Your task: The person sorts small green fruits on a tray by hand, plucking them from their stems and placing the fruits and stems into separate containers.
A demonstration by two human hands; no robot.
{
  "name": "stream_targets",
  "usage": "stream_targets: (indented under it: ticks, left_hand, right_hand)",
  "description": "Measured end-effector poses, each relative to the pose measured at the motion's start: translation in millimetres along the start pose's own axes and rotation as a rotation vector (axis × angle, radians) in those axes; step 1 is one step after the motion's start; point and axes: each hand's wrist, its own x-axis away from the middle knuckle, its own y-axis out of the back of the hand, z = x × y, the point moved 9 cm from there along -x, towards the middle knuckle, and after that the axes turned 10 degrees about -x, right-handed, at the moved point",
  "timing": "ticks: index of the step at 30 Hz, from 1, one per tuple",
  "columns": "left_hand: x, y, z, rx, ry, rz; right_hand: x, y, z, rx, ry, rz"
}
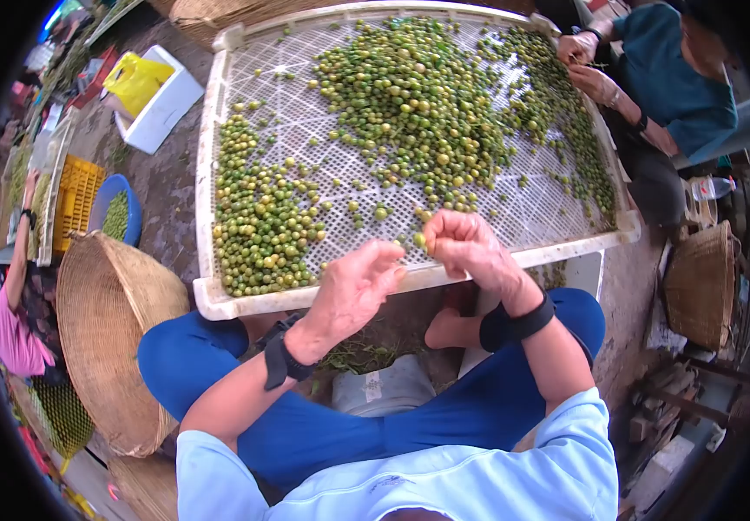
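Small round green-yellow fruits lie on a white mesh tray (pixel 292 178), with a large heap (pixel 418 95) at the far middle and a smaller pile (pixel 262 226) at the near left. My right hand (pixel 469 247) is over the tray's near edge, its thumb and fingers pinched at a small green fruit (pixel 420 240). Just left of it, my left hand (pixel 358 291) has its fingers bent and the thumb apart; I see nothing held there. The fingertips of both hands face each other, a short gap between them.
A co-worker's hands (pixel 590 78) work at the tray's right edge. Below my hands stands a grey bucket (pixel 384 389) between my knees. Woven baskets (pixel 101 339) flank me, left and right. A white foam box (pixel 167 104) and a blue basin (pixel 134 208) sit left; another person's arm (pixel 19 252) reaches beyond.
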Motion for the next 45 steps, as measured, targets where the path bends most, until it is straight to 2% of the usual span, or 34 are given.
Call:
stream_targets:
  ticks: [1,3,5,7,8,9,11,13,14,15,16,17,19,20,21,23,24,25,28,29,31,32,34,35,37,39,41,43,45]
  left_hand:
    - [-1.0,3.8,-0.6,-0.007,0.004,-0.019]
    - [-1.1,-7.4,14.6,0.302,0.229,0.091]
    - [-1.1,-6.2,13.3,0.22,0.224,0.111]
    - [-0.3,-5.9,17.2,-0.027,0.177,0.18]
    - [2.0,-9.1,24.5,0.039,0.264,0.236]
    - [2.4,-7.6,25.7,0.031,0.264,0.25]
    - [6.3,-13.3,26.2,0.369,0.332,0.326]
    - [5.5,-10.1,20.4,0.371,0.336,0.349]
    - [0.7,-1.2,16.3,0.215,0.285,0.296]
    - [-2.9,7.7,12.5,0.059,0.232,0.241]
    - [-6.7,18.1,19.4,-0.098,0.159,0.145]
    - [-7.9,19.0,20.9,-0.108,0.159,0.143]
    - [-11.3,30.4,5.7,-0.443,-0.003,0.042]
    - [-10.6,31.3,5.3,-0.543,0.009,0.069]
    - [-10.4,32.7,6.7,-0.554,0.014,0.076]
    - [-12.7,28.7,-3.6,-0.703,-0.153,0.004]
    - [-16.0,25.2,0.9,-0.661,-0.161,0.031]
    - [-21.3,23.0,1.3,-0.662,-0.159,0.03]
    - [-39.9,6.0,-13.5,-0.758,-0.342,0.02]
    - [-48.7,0.9,-13.2,-0.758,-0.342,0.022]
    - [-61.5,-13.3,-17.8,-0.821,-0.427,0.011]
    - [-65.5,-21.1,-16.2,-0.822,-0.45,0.024]
    - [-69.5,-35.9,-16.3,-0.875,-0.509,0.011]
    - [-69.4,-41.3,-17.6,-0.93,-0.57,-0.005]
    - [-70.7,-46.3,-8.4,-0.946,-0.577,0.034]
    - [-69.4,-49.3,-0.8,-0.983,-0.606,0.081]
    - [-64.8,-41.4,-5.5,-0.984,-0.628,0.06]
    - [-61.8,-31.9,7.6,-1.035,-0.523,0.169]
    - [-49.9,-12.4,6.3,-1.074,-0.544,0.12]
  right_hand:
    - [1.9,-10.0,-7.2,-0.04,-0.044,0.022]
    - [7.2,-33.9,-9.6,-0.111,-0.086,0.073]
    - [7.8,-40.9,-19.7,-0.125,-0.107,0.106]
    - [8.8,-40.7,-18.1,-0.072,-0.096,0.117]
    - [9.1,-43.2,-18.7,-0.03,-0.097,0.154]
    - [9.7,-46.3,-20.1,0.011,-0.099,0.193]
    - [14.3,-49.5,-12.1,0.032,-0.056,0.205]
    - [20.2,-56.1,-15.9,-0.048,-0.086,0.281]
    - [21.4,-59.9,-20.0,0.016,-0.038,0.3]
    - [23.4,-67.6,-19.5,0.243,0.246,0.331]
    - [29.3,-81.2,-48.0,0.734,0.242,0.383]
    - [36.1,-89.3,-79.7,1.228,0.23,0.42]
    - [58.9,-96.3,-89.5,1.742,0.687,0.084]
    - [53.3,-98.0,-109.8,1.768,0.631,0.233]
    - [48.2,-98.5,-118.0,1.755,0.635,0.227]
    - [41.3,-109.3,-117.4,1.395,0.395,0.51]
    - [44.7,-112.0,-104.0,1.33,0.489,0.411]
    - [45.6,-112.8,-100.3,1.328,0.49,0.413]
    - [44.3,-119.1,-102.8,1.451,0.441,0.54]
    - [43.5,-118.0,-98.4,1.449,0.441,0.538]
    - [52.1,-116.3,-56.2,1.263,0.735,0.34]
    - [52.9,-114.1,-50.8,1.266,0.729,0.341]
    - [42.6,-102.1,-62.0,1.271,0.362,0.442]
    - [43.9,-99.3,-46.4,1.274,0.357,0.443]
    - [32.7,-60.7,-7.0,1.272,0.203,0.163]
    - [27.3,-0.7,28.0,1.155,0.51,-0.356]
    - [18.9,50.4,35.3,1.379,0.328,-0.624]
    - [4.8,60.2,26.3,1.319,0.257,-0.597]
    - [-12.9,54.2,10.9,1.188,0.196,-0.521]
